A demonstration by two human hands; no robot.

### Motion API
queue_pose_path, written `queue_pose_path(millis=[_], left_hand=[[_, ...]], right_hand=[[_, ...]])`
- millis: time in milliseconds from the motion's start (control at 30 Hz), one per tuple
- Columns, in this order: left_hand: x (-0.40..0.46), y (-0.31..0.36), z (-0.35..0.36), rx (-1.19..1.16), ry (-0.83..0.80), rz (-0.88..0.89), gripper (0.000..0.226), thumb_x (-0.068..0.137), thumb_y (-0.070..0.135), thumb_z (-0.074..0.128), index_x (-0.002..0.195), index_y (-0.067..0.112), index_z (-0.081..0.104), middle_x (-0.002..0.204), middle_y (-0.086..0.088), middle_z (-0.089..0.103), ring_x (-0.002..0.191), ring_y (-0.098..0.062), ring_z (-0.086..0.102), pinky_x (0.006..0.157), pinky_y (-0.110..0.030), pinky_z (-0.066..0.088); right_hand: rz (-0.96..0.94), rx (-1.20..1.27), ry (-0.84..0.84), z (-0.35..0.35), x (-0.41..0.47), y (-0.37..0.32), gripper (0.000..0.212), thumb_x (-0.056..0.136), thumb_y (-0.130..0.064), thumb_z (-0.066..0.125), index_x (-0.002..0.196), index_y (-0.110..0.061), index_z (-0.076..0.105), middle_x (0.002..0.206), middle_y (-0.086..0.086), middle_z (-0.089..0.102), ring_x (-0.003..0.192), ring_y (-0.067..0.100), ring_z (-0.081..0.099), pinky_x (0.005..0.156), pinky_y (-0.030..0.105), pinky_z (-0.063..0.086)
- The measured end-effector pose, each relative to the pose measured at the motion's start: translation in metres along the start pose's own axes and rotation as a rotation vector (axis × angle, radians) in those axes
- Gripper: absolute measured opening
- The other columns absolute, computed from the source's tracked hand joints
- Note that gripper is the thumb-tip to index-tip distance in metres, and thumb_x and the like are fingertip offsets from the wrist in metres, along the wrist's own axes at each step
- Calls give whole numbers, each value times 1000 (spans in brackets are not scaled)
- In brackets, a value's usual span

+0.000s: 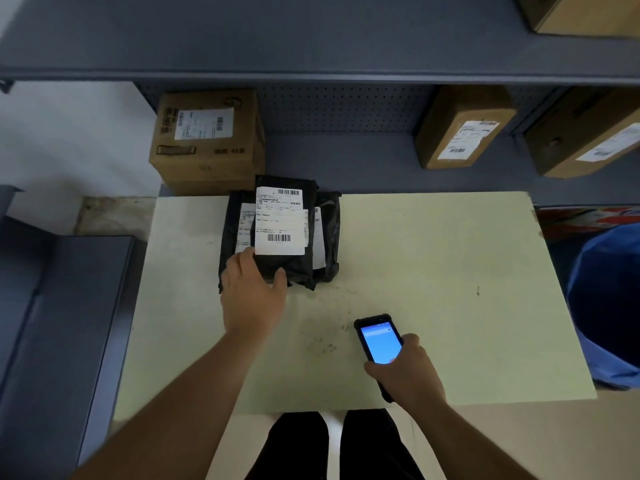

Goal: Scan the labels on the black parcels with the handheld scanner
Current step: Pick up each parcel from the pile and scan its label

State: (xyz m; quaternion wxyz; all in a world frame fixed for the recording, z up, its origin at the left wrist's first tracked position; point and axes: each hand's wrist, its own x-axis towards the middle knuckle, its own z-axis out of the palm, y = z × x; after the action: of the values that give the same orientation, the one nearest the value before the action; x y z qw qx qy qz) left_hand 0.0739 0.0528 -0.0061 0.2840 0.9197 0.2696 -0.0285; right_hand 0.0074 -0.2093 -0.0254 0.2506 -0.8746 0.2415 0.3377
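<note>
Pale tabletop (433, 258) carries glossy black parcels (284, 268) bearing white barcoded labels (280, 230). The top parcel is touched by the left hand (251, 289), fingers spread. A blue-screened handheld scanner (379, 341) is gripped by the right hand (408, 375).

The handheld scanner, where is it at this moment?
In the head view, the handheld scanner is in the right hand, above the near right part of the table, apart from the black parcels.

Parcel storeroom or depot, grey metal shelving (311, 39), labelled cardboard boxes (207, 140), pale sorting table (433, 271)
</note>
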Motion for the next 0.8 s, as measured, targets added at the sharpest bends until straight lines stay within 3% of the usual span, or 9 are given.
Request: queue_pose_path(millis=[200,400,800], left_hand=[[27,15,6,-102,-140,-206,96,86,53,73,160,13,26,159,-16,35,147,-40,33,114,-58,38],[42,21,16,-121,-224,-313,112,78,57,81,160,10,21,157,-18,36,145,-39,35,111,-55,41],[59,31,28,-69,-271,-405,121,67,55,91,155,10,20,151,-20,40,139,-41,41,111,-55,43]], right_hand=[[-25,1,8,-1,1,-6,67,69,-42,81,119,-22,42,101,-2,58,73,18,71,70,47,69],[-23,6,5,-3,3,-8,71,69,-43,81,125,-22,43,104,-4,56,77,17,70,73,47,69],[-5,21,10,-9,7,-1,75,67,-45,81,128,-23,42,104,-6,56,82,20,71,70,45,69]])
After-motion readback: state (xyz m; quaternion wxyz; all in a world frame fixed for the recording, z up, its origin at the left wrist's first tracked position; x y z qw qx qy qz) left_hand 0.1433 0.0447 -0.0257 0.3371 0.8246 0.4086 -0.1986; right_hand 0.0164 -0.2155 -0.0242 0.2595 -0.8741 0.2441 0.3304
